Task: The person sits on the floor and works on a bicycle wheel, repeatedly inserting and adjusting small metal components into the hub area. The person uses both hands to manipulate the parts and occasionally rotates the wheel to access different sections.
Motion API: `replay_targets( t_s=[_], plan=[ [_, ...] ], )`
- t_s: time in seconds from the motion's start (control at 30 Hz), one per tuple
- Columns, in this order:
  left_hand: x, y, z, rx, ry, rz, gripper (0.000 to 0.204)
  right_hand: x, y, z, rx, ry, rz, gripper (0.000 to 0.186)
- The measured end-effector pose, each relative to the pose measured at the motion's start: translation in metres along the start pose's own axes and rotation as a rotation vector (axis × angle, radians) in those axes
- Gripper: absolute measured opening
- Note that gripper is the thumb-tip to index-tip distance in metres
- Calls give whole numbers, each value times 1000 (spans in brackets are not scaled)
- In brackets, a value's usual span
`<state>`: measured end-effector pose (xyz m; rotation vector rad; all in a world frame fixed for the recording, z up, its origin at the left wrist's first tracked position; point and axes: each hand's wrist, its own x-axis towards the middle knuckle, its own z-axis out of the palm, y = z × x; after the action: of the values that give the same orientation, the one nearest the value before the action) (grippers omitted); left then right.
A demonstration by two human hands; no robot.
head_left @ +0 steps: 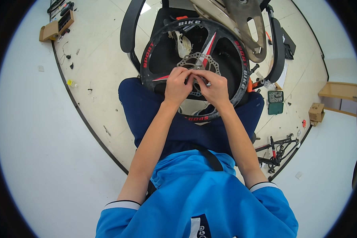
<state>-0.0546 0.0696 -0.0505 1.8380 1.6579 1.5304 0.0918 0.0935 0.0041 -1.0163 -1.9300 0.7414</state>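
A black spoked bicycle wheel (146, 75) with red and white markings rests across my lap and against the seat of a chair. At its middle lies a silver perforated brake disc (213, 63), partly covered by my fingers. My left hand (176, 86) is closed in a pinch over the disc, thumb against fingertips. Opposite it, my right hand (215, 88) pinches too, its fingertips meeting those of the left near the hub. Whatever lies between the fingers is too small or hidden to make out. A crumpled whitish cloth (183, 45) shows through the wheel's upper opening.
Black chair armrests (131, 25) flank the wheel. A large beige metal frame part (256, 33) juts in at the top right. On the floor are an opened green case (275, 108), a black bicycle frame (274, 156), cardboard boxes (316, 112) and scattered small parts.
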Motion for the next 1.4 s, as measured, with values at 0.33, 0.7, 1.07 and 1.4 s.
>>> replay_targets(
  t_s=[0.33, 0.7, 1.07, 1.4],
  plan=[
    [0, 2, 0, -4, 7, -26, 25, 0, 4, -1, 10, 23, 47, 19],
    [-1, 5, 3, -25, 62, -68, 15, 11, 2, 1, -19, -5, -10, 14],
    [0, 7, 3, -37, 34, -57, 14, 9, -6, -1, -39, 28, -1, 13],
    [-1, 8, 3, -40, 79, -108, 11, 12, -8, -8, -46, 9, -95, 16]
  ],
)
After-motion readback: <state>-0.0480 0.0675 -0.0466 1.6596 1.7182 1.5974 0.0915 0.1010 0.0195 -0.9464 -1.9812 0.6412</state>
